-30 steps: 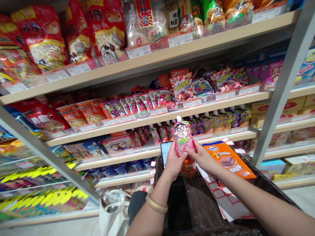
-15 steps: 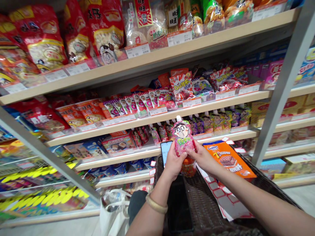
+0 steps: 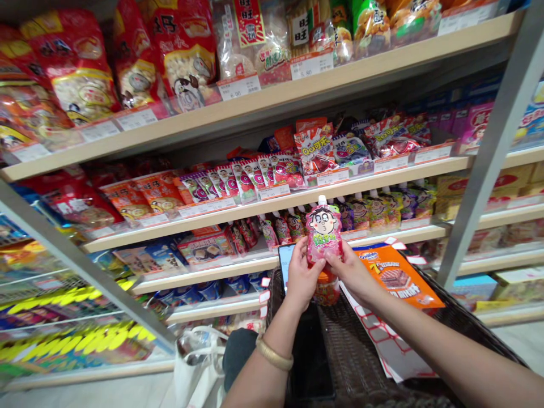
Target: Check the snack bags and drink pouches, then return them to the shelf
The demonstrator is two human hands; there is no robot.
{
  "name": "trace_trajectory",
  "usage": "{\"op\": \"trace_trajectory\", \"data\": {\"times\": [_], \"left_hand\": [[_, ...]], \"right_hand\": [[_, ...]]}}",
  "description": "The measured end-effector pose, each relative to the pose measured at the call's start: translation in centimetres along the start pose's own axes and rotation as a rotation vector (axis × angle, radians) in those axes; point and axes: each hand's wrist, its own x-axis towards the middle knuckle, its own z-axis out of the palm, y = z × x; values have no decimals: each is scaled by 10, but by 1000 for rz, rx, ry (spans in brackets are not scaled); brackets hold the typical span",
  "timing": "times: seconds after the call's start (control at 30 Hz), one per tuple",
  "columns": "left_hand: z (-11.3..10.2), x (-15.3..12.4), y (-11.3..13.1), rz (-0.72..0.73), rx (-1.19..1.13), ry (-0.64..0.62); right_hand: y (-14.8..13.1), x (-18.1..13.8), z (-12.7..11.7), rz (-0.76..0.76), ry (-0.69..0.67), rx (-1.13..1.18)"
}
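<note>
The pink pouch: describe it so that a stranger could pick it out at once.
Find the dark woven surface in front of the snack shelves. Above its far part, the left hand and right hand hold the pink pouch, white cap up. Unlike the similar spouted pouches lined up behind, it alone is in hand.

A broad, smooth, gold-coloured bangle with a rounded surface and a dull sheen circles the left forearm, while the right forearm, left hand and right hand are bare, and dark blue-grey cloth, possibly trousers, shows beside the bangle.
</note>
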Motion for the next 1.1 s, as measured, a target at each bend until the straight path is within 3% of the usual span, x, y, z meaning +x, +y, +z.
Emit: {"op": "trace_trajectory", "data": {"times": [0.13, 0.33, 0.6, 0.8, 1.1], "left_hand": [[1, 1, -5, 68, 67, 78], [-2, 2, -14, 71, 109, 116], [-6, 2, -7, 161, 243, 47], [-2, -1, -3, 6, 44, 86], [2, 0, 3, -142, -291, 223]], "right_hand": [[4, 0, 3, -9, 60, 2], [1, -2, 3, -48, 2, -78], [6, -8, -1, -228, -95, -426], [12, -14, -2, -284, -161, -548], [8, -17, 1, -403, -124, -637]]}}
